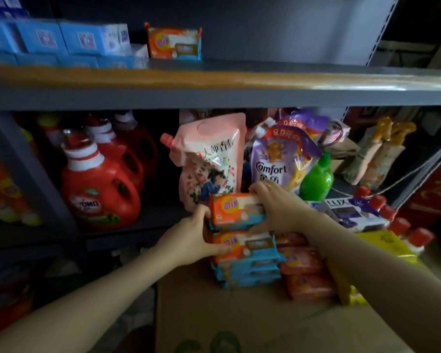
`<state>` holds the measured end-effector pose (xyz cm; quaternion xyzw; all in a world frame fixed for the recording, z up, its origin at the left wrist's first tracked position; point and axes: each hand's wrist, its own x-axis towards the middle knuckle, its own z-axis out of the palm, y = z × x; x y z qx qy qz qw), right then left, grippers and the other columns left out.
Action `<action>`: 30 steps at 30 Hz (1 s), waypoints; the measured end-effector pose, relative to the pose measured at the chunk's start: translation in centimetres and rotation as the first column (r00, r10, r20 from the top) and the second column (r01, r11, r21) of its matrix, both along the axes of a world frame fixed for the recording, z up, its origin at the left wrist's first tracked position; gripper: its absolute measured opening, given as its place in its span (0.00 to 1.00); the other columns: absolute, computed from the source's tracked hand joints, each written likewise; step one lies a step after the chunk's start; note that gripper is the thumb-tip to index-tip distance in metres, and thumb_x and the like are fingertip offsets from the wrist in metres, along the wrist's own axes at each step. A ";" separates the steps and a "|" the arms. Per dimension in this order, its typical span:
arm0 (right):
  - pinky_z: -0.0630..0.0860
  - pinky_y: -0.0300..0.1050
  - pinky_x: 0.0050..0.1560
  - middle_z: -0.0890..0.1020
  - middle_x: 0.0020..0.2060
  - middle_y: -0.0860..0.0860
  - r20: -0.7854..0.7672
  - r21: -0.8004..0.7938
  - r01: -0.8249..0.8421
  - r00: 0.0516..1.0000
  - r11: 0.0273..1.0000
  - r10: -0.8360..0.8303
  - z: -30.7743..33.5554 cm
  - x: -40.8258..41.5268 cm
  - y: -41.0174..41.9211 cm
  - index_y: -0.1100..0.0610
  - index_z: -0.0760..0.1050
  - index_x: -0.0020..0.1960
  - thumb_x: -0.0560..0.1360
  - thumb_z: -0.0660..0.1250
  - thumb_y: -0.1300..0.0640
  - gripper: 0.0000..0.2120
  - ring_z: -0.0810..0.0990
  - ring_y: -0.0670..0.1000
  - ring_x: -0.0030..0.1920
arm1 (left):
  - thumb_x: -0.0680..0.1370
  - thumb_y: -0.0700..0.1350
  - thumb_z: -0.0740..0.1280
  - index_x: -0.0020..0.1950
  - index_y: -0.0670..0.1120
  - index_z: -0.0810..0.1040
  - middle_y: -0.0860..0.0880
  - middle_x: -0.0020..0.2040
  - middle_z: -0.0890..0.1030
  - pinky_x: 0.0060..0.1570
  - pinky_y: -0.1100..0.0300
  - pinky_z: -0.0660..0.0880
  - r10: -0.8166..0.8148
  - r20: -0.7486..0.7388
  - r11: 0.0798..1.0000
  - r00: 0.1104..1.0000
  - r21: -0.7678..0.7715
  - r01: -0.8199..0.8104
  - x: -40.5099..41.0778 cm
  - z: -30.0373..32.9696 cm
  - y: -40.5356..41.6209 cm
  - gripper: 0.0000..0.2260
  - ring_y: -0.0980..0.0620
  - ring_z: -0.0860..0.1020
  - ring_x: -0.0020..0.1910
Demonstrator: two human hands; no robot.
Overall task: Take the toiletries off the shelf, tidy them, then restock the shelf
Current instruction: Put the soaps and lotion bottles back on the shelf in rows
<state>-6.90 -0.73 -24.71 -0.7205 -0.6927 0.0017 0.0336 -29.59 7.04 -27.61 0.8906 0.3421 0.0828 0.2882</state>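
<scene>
Gripping soap pack (236, 207): left hand (189, 242), right hand (278, 207).

Single head-worn wide view, facing forward and down, close to grey shelf (214, 95). Both forearms entering from bottom edge, cardboard box (214, 314) nearest below. No second view.

A dim, unevenly lit storeroom. Above the hands runs a grey metal shelf board (214, 95) with an orange strip along its front edge, backed by a grey panel (290, 26). A slotted upright (382, 29) rises at upper right. Below the hands lies brown cardboard (239, 322).
</scene>
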 end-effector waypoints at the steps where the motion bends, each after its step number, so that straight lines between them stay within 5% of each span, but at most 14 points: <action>1: 0.66 0.49 0.62 0.70 0.62 0.52 0.008 0.010 0.002 1.000 1.000 -0.002 -0.1 0.1 -0.4 0.54 0.62 0.66 0.58 0.68 0.27 0.46 0.67 0.53 0.63 | 0.60 0.70 0.70 0.55 0.58 0.57 0.56 0.50 0.75 0.38 0.59 0.75 0.010 -0.012 1.000 1.000 -0.016 -0.010 0.1 -0.3 -0.5 0.34 0.58 0.77 0.43; 4: 0.68 0.48 0.58 0.72 0.59 0.53 -0.063 -0.004 0.021 0.998 1.000 -0.021 -0.3 0.0 -1.5 0.54 0.63 0.64 0.58 0.65 0.26 0.45 0.70 0.54 0.60 | 0.61 0.65 0.74 0.57 0.57 0.53 0.56 0.51 0.74 0.40 0.61 0.76 0.059 0.002 0.992 0.998 -0.108 -0.059 0.5 -0.6 -1.5 0.37 0.60 0.76 0.44; 8: 0.69 0.45 0.52 0.73 0.55 0.51 -0.196 -0.007 0.000 0.981 1.000 -0.002 0.2 -0.3 -2.0 0.54 0.65 0.61 0.64 0.68 0.33 0.36 0.72 0.52 0.55 | 0.64 0.58 0.76 0.59 0.52 0.59 0.59 0.48 0.73 0.31 0.65 0.73 0.157 -0.003 0.901 0.988 -0.409 -0.144 0.7 -0.7 -1.8 0.34 0.61 0.75 0.43; 12: 0.67 0.35 0.43 0.74 0.50 0.45 -0.419 -0.022 0.017 0.908 1.000 -0.024 1.9 -0.7 -2.3 0.51 0.68 0.61 0.69 0.71 0.43 0.26 0.76 0.48 0.50 | 0.68 0.53 0.75 0.49 0.55 0.75 0.55 0.47 0.81 0.38 0.58 0.76 0.092 0.096 0.849 0.991 -0.527 -0.028 0.8 -1.1 -1.7 0.14 0.55 0.79 0.47; 16: 0.71 0.33 0.38 0.81 0.46 0.49 -0.425 -0.101 0.010 0.904 0.995 -0.052 3.5 -1.3 -2.5 0.56 0.77 0.55 0.69 0.73 0.47 0.19 0.79 0.48 0.44 | 0.67 0.51 0.75 0.50 0.51 0.79 0.52 0.48 0.83 0.50 0.54 0.77 0.111 0.135 0.799 0.985 -0.601 -0.008 0.6 -0.8 -1.5 0.14 0.51 0.80 0.50; 21: 0.78 0.40 0.31 0.80 0.40 0.49 -0.601 -0.092 0.057 0.793 0.994 -0.101 6.5 -1.9 -3.4 0.53 0.74 0.49 0.69 0.73 0.52 0.13 0.81 0.49 0.35 | 0.70 0.51 0.73 0.48 0.51 0.76 0.53 0.42 0.82 0.33 0.63 0.74 0.066 0.266 0.865 0.962 -0.496 0.078 0.0 1.9 -0.3 0.10 0.57 0.80 0.37; 27: 0.79 0.42 0.38 0.81 0.41 0.50 -0.739 0.254 0.180 0.670 0.950 0.070 11.8 -3.0 -3.2 0.53 0.74 0.49 0.70 0.72 0.55 0.10 0.81 0.43 0.38 | 0.65 0.49 0.76 0.39 0.50 0.73 0.52 0.35 0.77 0.41 0.54 0.74 -0.008 0.383 0.975 0.924 -0.203 0.092 -0.7 7.4 0.9 0.12 0.56 0.75 0.35; 30: 0.78 0.46 0.39 0.80 0.41 0.54 -0.740 0.371 0.216 0.657 0.903 0.147 14.5 -3.1 -2.3 0.55 0.75 0.49 0.70 0.72 0.60 0.10 0.80 0.47 0.37 | 0.69 0.39 0.74 0.41 0.49 0.72 0.55 0.32 0.78 0.37 0.63 0.74 -0.032 0.594 0.974 0.804 -0.162 0.159 -2.3 11.4 1.8 0.11 0.63 0.74 0.32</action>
